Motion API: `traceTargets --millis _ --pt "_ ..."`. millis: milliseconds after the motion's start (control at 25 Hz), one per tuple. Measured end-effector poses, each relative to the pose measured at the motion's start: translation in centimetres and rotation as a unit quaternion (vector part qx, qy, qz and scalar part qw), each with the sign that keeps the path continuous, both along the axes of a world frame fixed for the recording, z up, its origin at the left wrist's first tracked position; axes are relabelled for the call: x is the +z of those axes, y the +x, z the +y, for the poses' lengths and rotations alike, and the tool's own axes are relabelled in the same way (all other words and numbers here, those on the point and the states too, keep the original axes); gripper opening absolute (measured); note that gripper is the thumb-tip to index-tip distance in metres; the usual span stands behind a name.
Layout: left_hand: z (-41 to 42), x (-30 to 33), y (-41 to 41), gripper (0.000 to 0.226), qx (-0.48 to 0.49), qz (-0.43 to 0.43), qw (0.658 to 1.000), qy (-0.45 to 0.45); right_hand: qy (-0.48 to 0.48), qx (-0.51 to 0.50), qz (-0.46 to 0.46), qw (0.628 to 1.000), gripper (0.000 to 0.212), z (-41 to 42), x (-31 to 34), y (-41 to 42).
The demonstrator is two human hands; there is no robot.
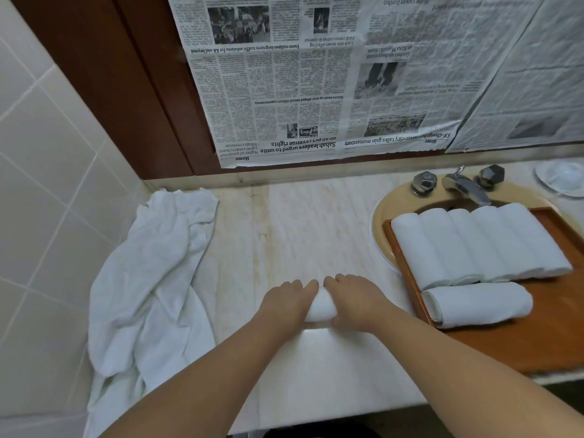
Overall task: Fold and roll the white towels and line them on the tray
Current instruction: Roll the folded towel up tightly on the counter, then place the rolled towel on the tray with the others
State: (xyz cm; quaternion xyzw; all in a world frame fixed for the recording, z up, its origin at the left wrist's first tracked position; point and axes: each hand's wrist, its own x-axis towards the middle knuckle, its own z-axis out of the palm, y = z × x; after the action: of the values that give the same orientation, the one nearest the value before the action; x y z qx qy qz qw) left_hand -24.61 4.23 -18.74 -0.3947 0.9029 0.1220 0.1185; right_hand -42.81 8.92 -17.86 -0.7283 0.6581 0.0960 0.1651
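Towel roll [320, 306] lay mid-counter near the front edge | your left hand [286, 303] and right hand [354, 300] curled over it, pressing, rolling step under way | six rolls on wooden tray [550, 343] | next: you likely needed to finish the roll, then seat it beside the front one.

Under the fingers [303, 287] lies a plain white rolled cloth towel [320, 306] on a cream marble counter [300, 222] veined with rusty brown streaks. Right of the fingers, a glossy orange-brown rectangular wooden tray [550, 339] carries more plain white rolls. Left of them, loose crumpled white towels [148, 279].
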Motion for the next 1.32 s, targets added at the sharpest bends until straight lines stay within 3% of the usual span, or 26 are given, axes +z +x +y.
traceTargets --millis 280,440,560,720,920,1160,1240,1320 --pt "-1.5 4.5 0.6 0.055 -0.037 0.088 0.995 -0.009 -0.013 -0.017 -0.01 1.0 0.048 -0.1 5.6 -0.5" --pt "-1.6 7.3 0.9 0.059 0.03 0.16 0.981 0.103 -0.032 -0.037 -0.024 0.999 0.045 1.6 8.3 -2.9" --pt "-0.5 8.5 0.3 0.057 0.093 0.258 0.947 0.17 -0.03 -0.075 -0.056 0.995 0.043 3.0 10.3 -5.8" --pt "1.3 10.1 -3.4 0.041 0.092 0.317 0.924 0.191 -0.018 -0.083 -0.069 0.994 0.045 5.1 12.4 -9.8" --pt "4.3 12.1 -11.0 0.031 0.075 0.327 0.926 0.176 -0.05 -0.018 0.019 0.998 0.051 8.0 14.8 -16.2" --pt "7.4 13.7 -20.6 0.052 0.062 0.34 0.934 0.087 -0.105 -0.058 -0.028 0.992 0.04 9.7 15.8 -23.1" --pt "8.7 14.4 -23.2 0.064 0.1 0.364 0.915 0.143 -0.135 -0.073 -0.024 0.988 0.034 10.4 15.6 -25.3" --pt "9.9 13.9 -25.6 0.078 0.214 0.385 0.86 0.258 -0.163 -0.096 -0.029 0.982 0.039 11.3 15.3 -27.1"
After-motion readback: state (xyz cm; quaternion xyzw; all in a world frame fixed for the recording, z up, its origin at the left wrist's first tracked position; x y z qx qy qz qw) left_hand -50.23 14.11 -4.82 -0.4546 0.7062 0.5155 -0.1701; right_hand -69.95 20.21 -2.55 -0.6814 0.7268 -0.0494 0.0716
